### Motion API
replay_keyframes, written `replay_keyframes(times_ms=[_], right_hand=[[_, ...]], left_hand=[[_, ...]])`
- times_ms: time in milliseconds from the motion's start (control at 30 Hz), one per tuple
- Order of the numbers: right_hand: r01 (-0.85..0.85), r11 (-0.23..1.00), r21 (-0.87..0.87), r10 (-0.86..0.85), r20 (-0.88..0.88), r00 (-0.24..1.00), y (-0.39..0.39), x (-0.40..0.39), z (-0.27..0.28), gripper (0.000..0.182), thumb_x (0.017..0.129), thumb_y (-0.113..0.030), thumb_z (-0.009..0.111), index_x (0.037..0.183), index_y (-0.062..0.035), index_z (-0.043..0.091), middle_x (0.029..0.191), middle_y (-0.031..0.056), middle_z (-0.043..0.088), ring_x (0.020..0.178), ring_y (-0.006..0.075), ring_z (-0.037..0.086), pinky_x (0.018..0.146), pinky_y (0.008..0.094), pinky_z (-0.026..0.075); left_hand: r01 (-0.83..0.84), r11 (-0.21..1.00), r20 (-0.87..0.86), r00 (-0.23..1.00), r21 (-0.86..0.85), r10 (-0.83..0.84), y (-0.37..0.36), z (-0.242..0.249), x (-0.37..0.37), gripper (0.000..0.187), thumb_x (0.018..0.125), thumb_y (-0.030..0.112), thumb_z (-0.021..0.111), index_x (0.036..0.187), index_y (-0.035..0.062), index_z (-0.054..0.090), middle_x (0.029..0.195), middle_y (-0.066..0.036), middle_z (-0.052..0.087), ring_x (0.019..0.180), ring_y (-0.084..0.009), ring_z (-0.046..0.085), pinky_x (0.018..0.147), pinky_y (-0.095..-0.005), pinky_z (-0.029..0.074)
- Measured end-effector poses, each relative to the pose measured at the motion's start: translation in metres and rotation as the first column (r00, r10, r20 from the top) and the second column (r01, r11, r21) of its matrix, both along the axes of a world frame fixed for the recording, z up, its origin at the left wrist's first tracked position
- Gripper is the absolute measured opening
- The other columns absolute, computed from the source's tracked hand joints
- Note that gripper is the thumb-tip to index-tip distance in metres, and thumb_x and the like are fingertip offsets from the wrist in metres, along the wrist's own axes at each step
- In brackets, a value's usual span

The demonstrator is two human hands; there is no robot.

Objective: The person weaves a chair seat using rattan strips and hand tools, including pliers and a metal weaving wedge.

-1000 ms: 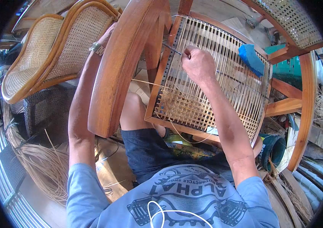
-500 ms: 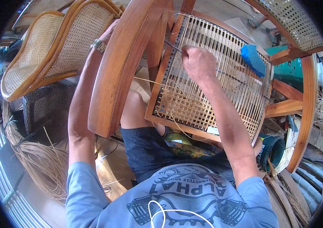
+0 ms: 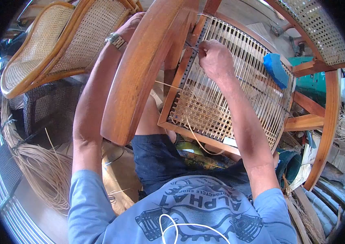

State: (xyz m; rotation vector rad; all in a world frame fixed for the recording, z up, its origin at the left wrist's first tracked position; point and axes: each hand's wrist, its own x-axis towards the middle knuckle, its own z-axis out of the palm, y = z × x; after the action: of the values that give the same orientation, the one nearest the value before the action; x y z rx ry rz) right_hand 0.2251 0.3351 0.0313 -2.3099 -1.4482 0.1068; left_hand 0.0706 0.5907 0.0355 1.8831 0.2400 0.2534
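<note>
My right hand is closed on a thin dark rod above the upper left part of the woven cane seat. Parallel strands span this seat, and a denser lattice fills its lower part. My left hand is beyond the wooden armrest, which hides most of its fingers; what it holds, if anything, cannot be seen. A loose cane strand hangs over the seat's near edge. Toward the seat's right side lies a blue piece.
Curved rattan seats stand at the upper left, above a coil of cane strands. A wooden chair leg rises at the right, near a dark green bucket. Another person's foot shows at the top right.
My right hand has moved slightly up with the dark rod. My left hand has shifted right and up. The armrest and seat appear a little farther right in view.
</note>
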Motion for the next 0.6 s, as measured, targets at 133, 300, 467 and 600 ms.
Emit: replay_keyframes(times_ms=[133,300,467,600], right_hand=[[0.012,0.998,0.063,-0.014,0.033,0.999,-0.001,-0.003,0.002,0.012,0.088,-0.015,0.060,0.092,-0.0079,0.069,0.085,0.0112,0.063,0.082,0.0316,0.067,0.071,0.0434,0.055],[0.041,0.997,0.064,-0.045,0.069,0.997,-0.001,-0.003,0.003,0.012,0.088,-0.018,0.063,0.088,-0.0069,0.068,0.081,0.0097,0.063,0.076,0.0300,0.067,0.066,0.0424,0.054],[-0.007,0.999,0.033,0.003,0.141,0.990,0.000,-0.004,0.001,0.012,0.088,-0.018,0.064,0.088,-0.0055,0.067,0.080,0.0095,0.063,0.074,0.0295,0.067,0.066,0.0429,0.054],[-0.023,0.997,0.069,0.013,0.146,0.989,-0.001,-0.004,-0.004,0.012,0.087,-0.016,0.064,0.088,-0.0053,0.068,0.081,0.0096,0.063,0.075,0.0295,0.067,0.066,0.0429,0.054]], left_hand=[[0.052,0.995,0.035,0.998,-0.085,-0.049,0.008,-0.011,0.004,0.034,0.095,0.029,0.069,0.115,0.0008,0.069,0.101,-0.001,0.072,0.084,-0.0074,0.063,0.079,-0.0297,0.052],[0.148,0.963,0.093,0.987,-0.226,-0.130,0.019,-0.019,0.008,0.035,0.094,0.029,0.069,0.116,0.0006,0.069,0.102,0.000,0.072,0.084,-0.0070,0.063,0.079,-0.0296,0.052],[0.241,0.907,0.164,0.967,-0.347,-0.194,0.026,-0.027,0.008,0.037,0.094,0.029,0.070,0.117,0.0005,0.069,0.104,0.000,0.072,0.085,-0.0062,0.063,0.080,-0.0293,0.052],[0.084,0.985,0.105,0.992,-0.152,-0.068,0.019,-0.030,0.007,0.041,0.093,0.029,0.071,0.123,0.0012,0.067,0.106,-0.001,0.072,0.089,-0.0068,0.065,0.082,-0.0290,0.052]])
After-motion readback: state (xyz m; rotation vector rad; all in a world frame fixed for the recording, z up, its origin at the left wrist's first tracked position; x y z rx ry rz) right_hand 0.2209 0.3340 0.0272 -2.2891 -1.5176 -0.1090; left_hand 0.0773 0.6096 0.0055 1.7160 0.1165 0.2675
